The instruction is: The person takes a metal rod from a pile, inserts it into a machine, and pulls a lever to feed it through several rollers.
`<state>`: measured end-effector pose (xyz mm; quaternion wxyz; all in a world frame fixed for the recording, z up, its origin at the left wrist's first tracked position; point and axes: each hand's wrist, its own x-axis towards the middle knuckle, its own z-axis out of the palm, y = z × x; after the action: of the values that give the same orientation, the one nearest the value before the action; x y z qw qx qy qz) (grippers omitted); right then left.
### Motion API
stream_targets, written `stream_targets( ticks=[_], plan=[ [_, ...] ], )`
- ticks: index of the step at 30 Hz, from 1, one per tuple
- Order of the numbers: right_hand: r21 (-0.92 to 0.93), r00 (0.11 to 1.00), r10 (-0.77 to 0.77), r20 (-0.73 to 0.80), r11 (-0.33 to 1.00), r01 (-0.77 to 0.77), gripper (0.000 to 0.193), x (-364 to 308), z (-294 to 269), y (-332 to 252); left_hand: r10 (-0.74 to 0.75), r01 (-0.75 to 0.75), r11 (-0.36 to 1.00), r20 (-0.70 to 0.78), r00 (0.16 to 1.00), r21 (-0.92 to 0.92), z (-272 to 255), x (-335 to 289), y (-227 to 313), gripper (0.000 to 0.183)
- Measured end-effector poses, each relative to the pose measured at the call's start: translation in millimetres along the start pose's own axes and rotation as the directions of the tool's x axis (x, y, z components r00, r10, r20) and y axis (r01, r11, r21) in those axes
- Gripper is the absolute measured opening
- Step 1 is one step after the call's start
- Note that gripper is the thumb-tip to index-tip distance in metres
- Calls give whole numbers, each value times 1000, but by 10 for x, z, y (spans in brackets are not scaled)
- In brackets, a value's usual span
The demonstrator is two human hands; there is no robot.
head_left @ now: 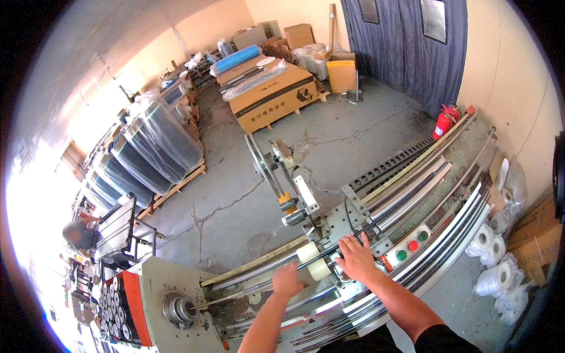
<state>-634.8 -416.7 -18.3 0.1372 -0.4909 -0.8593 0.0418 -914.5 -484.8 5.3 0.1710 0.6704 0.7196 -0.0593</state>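
A long machine bed [235, 303] stretches in front of me, with a thin rod [235, 294] running along it from the round metal chuck [179, 310] at the left. My left hand [286, 279] is over the rod, just left of two cream rollers [319, 269]; its fingers are blurred and partly hidden, so their grip is unclear. Right of the rollers, my right hand [356, 259] rests palm down with fingers spread on the dark tube [335, 250]. A carriage with a guide arm [297, 203] stands just beyond the hands.
Green and red push buttons [413, 245] sit right of my right hand. Several long dark rods [435, 259] lie along the near side. Plastic-wrapped rolls [494, 279] stand at right. Beyond are a large carton [271, 100], red fire extinguishers [444, 123] and another person [82, 235] far left.
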Motion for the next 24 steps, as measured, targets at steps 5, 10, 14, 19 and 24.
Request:
stream_targets(
  ticks=[5, 10, 14, 19, 24],
  plan=[
    [8, 1000, -15, -12, 1000, 15, 68, 0, 109, -166, 53, -55, 998, -104, 993, -17, 93, -49, -107, 83],
    [-2, 997, -19, -80, 1000, 19, 69, -33, 148, -204, -53, 50, 998, -58, 997, -45, 164, -195, -602, 81],
    [25, 996, -10, -91, 1000, 12, 68, -45, 102, -244, -87, 80, 995, -122, 989, -58, 407, -448, -1361, 76],
    [58, 992, 25, -121, 998, -18, 66, -58, 130, -221, -273, 272, 962, -33, 961, -37, 273, -712, -1878, 65],
    [55, 991, 46, -126, 998, -39, 65, -62, 158, -237, -305, 305, 952, 25, 952, 7, 301, -745, -2154, 63]
  ],
)
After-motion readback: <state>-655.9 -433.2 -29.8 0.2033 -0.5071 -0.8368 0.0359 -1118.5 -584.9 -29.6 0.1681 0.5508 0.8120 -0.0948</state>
